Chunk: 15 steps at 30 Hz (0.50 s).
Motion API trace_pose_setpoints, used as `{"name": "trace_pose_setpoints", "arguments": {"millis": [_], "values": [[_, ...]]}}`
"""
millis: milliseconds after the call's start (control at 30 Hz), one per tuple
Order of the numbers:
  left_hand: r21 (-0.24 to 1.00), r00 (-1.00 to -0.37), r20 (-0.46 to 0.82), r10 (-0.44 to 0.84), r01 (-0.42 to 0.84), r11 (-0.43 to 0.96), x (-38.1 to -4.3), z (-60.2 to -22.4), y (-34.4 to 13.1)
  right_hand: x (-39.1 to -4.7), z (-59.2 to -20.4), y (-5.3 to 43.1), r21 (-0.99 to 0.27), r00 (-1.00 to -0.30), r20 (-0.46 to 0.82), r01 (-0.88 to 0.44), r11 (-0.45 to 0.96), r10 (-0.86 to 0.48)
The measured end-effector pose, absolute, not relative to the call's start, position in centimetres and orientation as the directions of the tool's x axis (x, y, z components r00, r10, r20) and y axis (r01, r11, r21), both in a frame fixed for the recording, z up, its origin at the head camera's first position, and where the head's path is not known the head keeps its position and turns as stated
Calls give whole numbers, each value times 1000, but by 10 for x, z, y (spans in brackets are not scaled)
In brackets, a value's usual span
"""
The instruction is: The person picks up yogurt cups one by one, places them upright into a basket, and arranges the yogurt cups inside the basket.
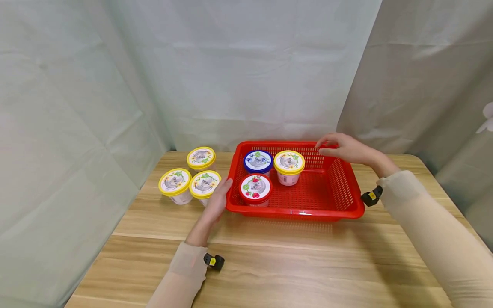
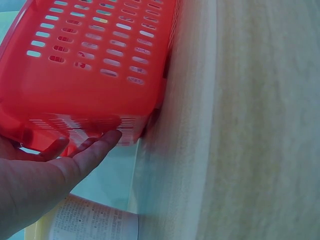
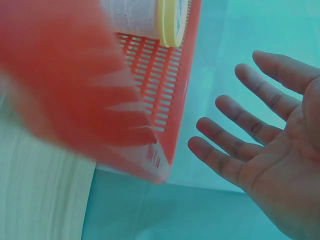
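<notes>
A red plastic basket (image 1: 296,211) stands on the table with three lidded tubs inside. A blue-lidded tub (image 1: 258,161) and a red-lidded tub (image 1: 256,188) are at its left end, with a yellow-lidded tub (image 1: 289,167) to the right of the blue one. My left hand (image 1: 217,199) touches the basket's left end; in the left wrist view its extended fingers (image 2: 95,151) lie along the outer wall. Over the back right part of the basket, my right hand (image 1: 344,147) is raised. Its fingers are spread and hold nothing in the right wrist view.
Left of the basket, three more yellow-lidded tubs (image 1: 175,183) are grouped on the wooden table (image 1: 269,265), close to my left hand. Pale cloth (image 1: 246,72) hangs behind the table and on both sides.
</notes>
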<state>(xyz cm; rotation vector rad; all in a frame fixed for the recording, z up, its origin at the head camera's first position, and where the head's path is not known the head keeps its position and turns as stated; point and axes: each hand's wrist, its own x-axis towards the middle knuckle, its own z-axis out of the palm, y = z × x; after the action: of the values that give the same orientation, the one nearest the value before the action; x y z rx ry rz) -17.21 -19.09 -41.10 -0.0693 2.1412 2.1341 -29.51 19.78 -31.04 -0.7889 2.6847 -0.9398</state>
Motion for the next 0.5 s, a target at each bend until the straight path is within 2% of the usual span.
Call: {"name": "trace_pose_setpoints", "arguments": {"millis": [500], "values": [[993,-992,-118,40,-117,18,-173,-410,-191,-290,-312,222,-645,-856,4,-398,653,-518]]}}
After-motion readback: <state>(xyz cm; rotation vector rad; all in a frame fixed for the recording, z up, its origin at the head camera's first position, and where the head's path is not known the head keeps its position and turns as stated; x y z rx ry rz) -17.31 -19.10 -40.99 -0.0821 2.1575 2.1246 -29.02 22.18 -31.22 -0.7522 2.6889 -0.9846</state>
